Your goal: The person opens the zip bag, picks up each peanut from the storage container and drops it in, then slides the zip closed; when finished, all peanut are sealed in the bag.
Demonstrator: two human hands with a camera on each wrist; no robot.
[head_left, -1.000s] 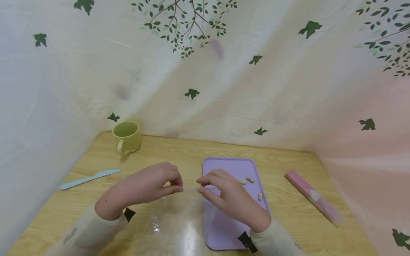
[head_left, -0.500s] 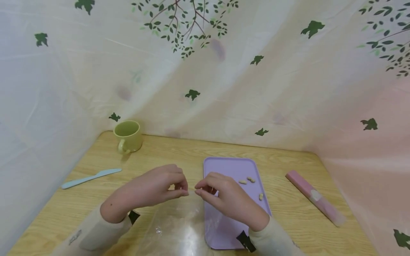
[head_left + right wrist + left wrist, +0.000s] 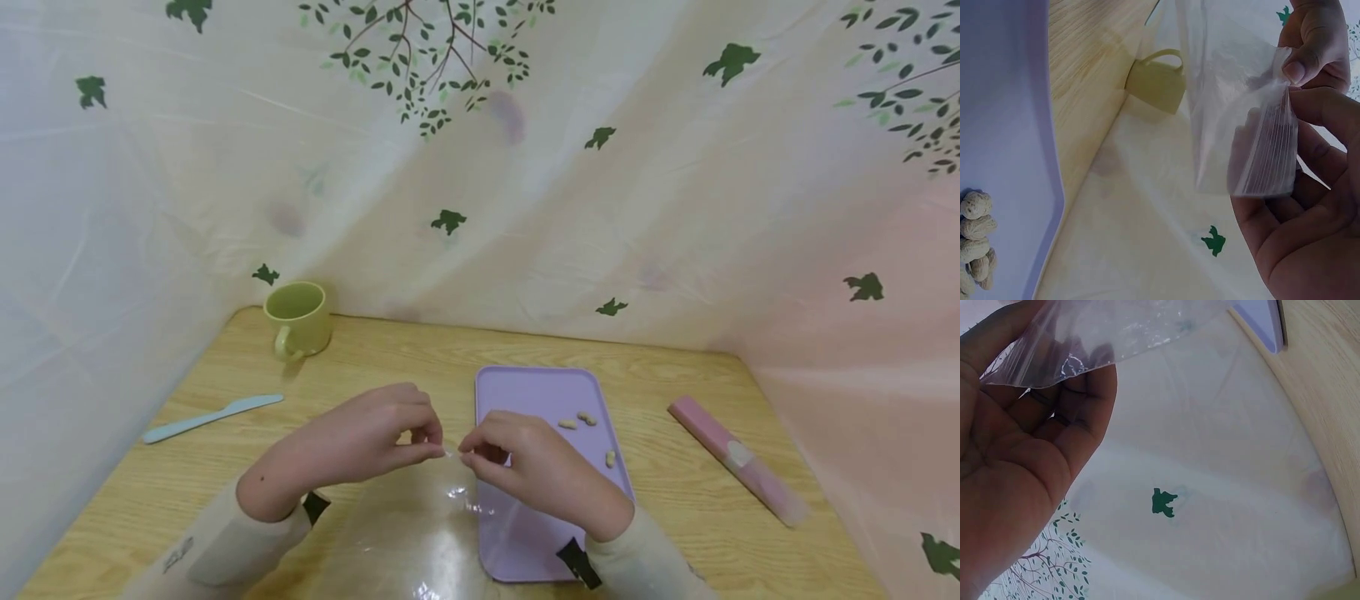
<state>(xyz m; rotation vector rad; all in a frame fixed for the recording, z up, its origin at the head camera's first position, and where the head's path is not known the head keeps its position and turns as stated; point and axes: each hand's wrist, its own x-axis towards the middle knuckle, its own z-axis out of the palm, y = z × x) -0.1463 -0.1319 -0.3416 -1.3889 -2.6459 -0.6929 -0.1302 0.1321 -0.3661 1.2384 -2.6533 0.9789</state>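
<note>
A clear plastic bag (image 3: 408, 529) hangs from both hands above the table, partly over the purple tray (image 3: 525, 385). My left hand (image 3: 371, 437) pinches its upper edge between thumb and fingers. Close beside it, my right hand (image 3: 536, 467) pinches the same edge, with a small gap between the fingertips in the head view. The right wrist view has the bag (image 3: 1229, 106) gathered into fine folds at the right hand (image 3: 1319, 206). Through the film (image 3: 1113, 334), fingers of the left hand (image 3: 1022, 431) show in the left wrist view.
Several peanuts (image 3: 977, 228) lie on the tray. A yellow-green mug (image 3: 300, 321) stands at the back left, with a light-blue knife (image 3: 217, 418) in front of it. To the right of the tray lies a long pink packet (image 3: 735, 454). A leaf-patterned curtain (image 3: 517, 250) surrounds the table.
Both hands have come closer together, the left one moving slightly right. The right hand's thumb and fingers have drawn together on the bag's edge. The bag's film has shifted.
</note>
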